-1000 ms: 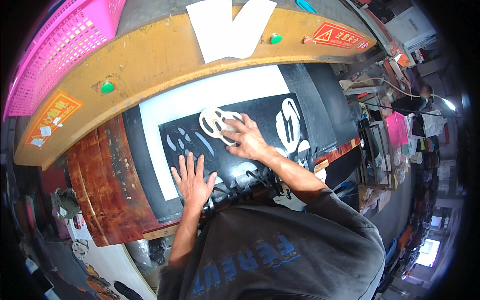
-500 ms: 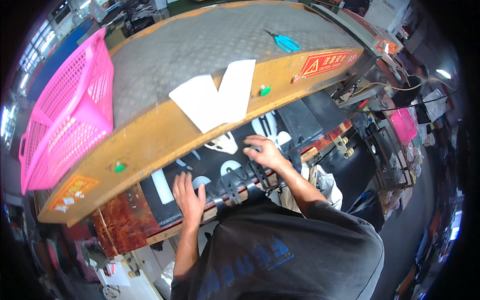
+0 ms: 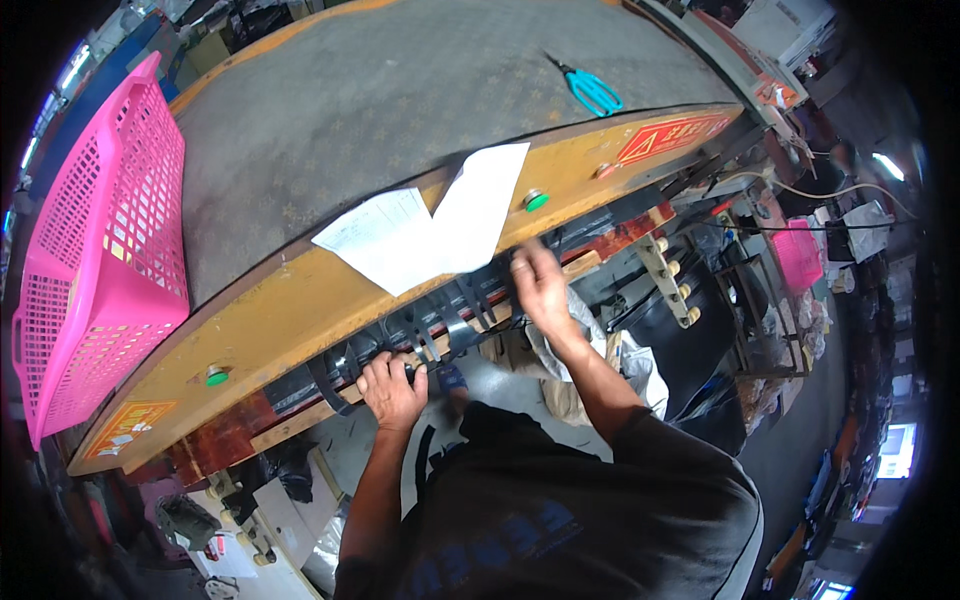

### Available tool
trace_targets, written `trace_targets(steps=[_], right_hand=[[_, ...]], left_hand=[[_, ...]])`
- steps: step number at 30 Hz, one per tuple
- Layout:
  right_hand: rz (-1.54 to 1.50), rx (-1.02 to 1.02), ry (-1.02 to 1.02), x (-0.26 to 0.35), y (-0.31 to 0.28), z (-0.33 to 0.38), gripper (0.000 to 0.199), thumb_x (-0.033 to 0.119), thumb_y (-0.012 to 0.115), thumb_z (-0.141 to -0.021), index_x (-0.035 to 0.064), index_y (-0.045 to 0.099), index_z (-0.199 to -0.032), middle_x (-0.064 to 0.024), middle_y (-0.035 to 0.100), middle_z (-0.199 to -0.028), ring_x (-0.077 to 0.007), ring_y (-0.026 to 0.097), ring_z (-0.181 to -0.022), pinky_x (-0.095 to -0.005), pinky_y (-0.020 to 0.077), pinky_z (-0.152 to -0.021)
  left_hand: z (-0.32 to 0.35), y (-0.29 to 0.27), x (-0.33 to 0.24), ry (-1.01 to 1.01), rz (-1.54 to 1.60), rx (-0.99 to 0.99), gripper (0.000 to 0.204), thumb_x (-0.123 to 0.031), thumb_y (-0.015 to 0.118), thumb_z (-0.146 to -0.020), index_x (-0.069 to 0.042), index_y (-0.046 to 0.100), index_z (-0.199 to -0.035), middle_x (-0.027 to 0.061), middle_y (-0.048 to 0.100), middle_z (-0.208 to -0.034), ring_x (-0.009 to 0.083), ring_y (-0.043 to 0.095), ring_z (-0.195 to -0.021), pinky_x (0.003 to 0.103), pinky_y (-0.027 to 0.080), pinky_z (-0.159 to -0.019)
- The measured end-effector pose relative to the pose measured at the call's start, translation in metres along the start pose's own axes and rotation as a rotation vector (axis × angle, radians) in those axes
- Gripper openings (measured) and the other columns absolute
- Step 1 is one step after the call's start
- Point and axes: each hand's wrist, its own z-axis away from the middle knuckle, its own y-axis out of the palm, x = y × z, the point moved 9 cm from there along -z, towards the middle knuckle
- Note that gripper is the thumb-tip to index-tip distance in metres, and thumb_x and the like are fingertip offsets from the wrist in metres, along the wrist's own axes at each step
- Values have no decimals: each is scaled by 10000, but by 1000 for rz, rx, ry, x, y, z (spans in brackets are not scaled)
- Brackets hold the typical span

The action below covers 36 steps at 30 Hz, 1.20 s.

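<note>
My left hand is at the front edge of the machine bed, its fingers curled over a black strip. Several thin black strips hang over the wooden front edge, between and beside my hands. My right hand is further right along the same edge, close to more strips. Its fingertips are smeared by motion, so whether it grips anything is unclear. Above both hands, two white paper sheets hang down the front of the yellow machine beam.
Teal-handled snips lie on the beam's grey top. At the left stands a pink plastic basket. Green buttons sit on the beam's front. A roller rail and white sacks are at the right.
The black bed with its white cut shapes has gone from sight under the beam. My left hand, which was spread, has curled at the edge. The view has also shifted.
</note>
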Motion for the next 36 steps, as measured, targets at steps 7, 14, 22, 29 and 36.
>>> trace_targets(steps=[7,14,22,29,36], right_hand=[[384,422,-347,-6,75,67,191,298,739,-952,120,797,-916,-74,727,-936,-300,696,-919,-459,468,-925],[380,464,-285,1,58,95,218,324,723,-970,121,776,-910,-81,723,-915,-316,694,-924,-462,472,-889],[327,568,-128,6,10,152,256,334,734,-971,85,790,-990,-115,748,-966,-358,715,-976,-477,515,-888],[104,444,-93,41,-9,140,434,294,795,-915,36,761,-1262,-211,705,-1278,-406,653,-1228,-472,523,-1073],[404,696,-197,74,85,149,809,467,837,-825,111,621,-1519,-321,375,-1655,-526,400,-1488,-606,365,-1217]], left_hand=[[15,-4,0,-29,121,-11,463,-369,891,-801,-123,693,-1141,138,609,-1200,379,594,-1157,510,436,-991],[51,-3,-13,-65,82,-25,494,-402,897,-799,-145,685,-1164,129,603,-1202,377,599,-1134,522,462,-985],[108,-37,-56,-119,184,63,419,-301,876,-834,-100,697,-1156,162,612,-1202,402,604,-1138,533,482,-989],[108,-82,-90,15,238,-27,269,-196,785,-910,-25,731,-1111,156,684,-1247,394,626,-1216,540,478,-1056],[97,-33,-47,-24,-51,145,761,-454,731,-961,-69,532,-1586,209,435,-1686,422,308,-1610,633,182,-1308]])
